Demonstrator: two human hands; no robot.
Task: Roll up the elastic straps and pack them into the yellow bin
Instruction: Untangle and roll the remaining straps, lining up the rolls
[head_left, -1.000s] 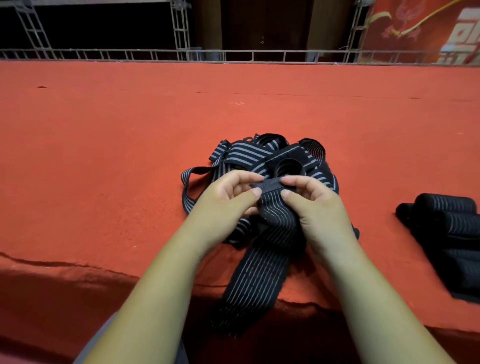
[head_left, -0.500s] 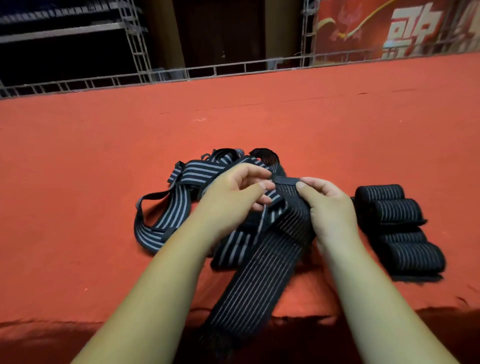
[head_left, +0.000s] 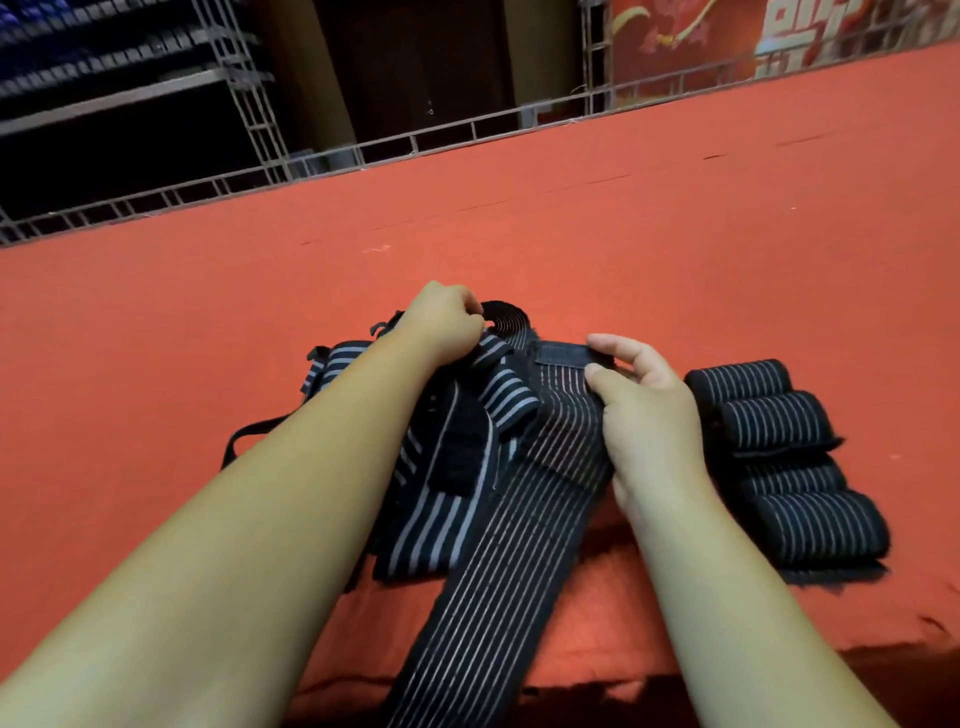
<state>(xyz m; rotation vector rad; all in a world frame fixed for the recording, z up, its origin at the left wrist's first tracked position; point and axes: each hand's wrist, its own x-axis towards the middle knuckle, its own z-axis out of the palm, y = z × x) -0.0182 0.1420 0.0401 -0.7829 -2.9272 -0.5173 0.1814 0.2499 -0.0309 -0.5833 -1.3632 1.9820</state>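
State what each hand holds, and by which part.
Right hand pinches the long black fine-striped elastic strap by its far end; left hand grips the tangled strap pile.

Red carpeted surface (head_left: 675, 249), metal truss railing (head_left: 311, 156) behind, red banner (head_left: 727, 36) beyond

Heap of loose elastic straps (head_left: 436, 447) on the carpeted platform (head_left: 675, 249), centre. Just right of the heap, a row of rolled straps (head_left: 779, 457), one behind another, touching. Between heap and rolls, one long strap (head_left: 498, 582) running from mid-platform over the near edge. Left hand (head_left: 441, 327) on the heap's far side; right hand (head_left: 639, 410) on the long strap's far end. Behind the platform, a metal truss rail (head_left: 363, 150).
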